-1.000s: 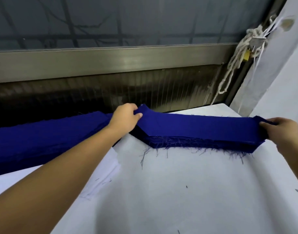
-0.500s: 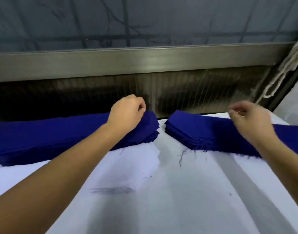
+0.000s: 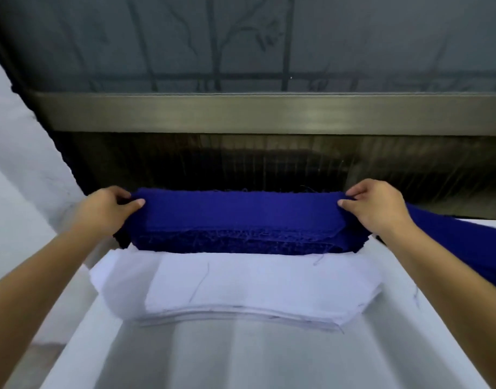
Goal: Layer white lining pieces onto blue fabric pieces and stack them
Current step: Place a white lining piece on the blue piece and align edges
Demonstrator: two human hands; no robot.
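Deep blue, woven and fraying: the blue fabric stack lies across the far side of the bench. It is a long, thick bundle of many layers, and loose threads bristle along its near edge.

The left hand has the left end, thumb on the top layer and fingers curled round the edge, a closed grip on the cloth. The right hand mirrors it at the right end, thumb pressed on top and fingers wrapped over the far edge. So the bundle spans straight between the two grips, and its top piece is smooth, with a slanted corner just beside the right thumb. Whether it rests on the bench or is raised just clear, I cannot tell.

Right in front, meeting the bundle's near edge, sits the white lining stack. Its sheets are thin and pale, piled neatly, with a gently curved near edge and slanted ends, and a few stray blue threads lie on top.

More blue cloth runs off to the right under the right forearm. The bench wears plain white covering with soft folds. Behind it a brushed metal rail crosses the whole view, with a dark ribbed panel below it.
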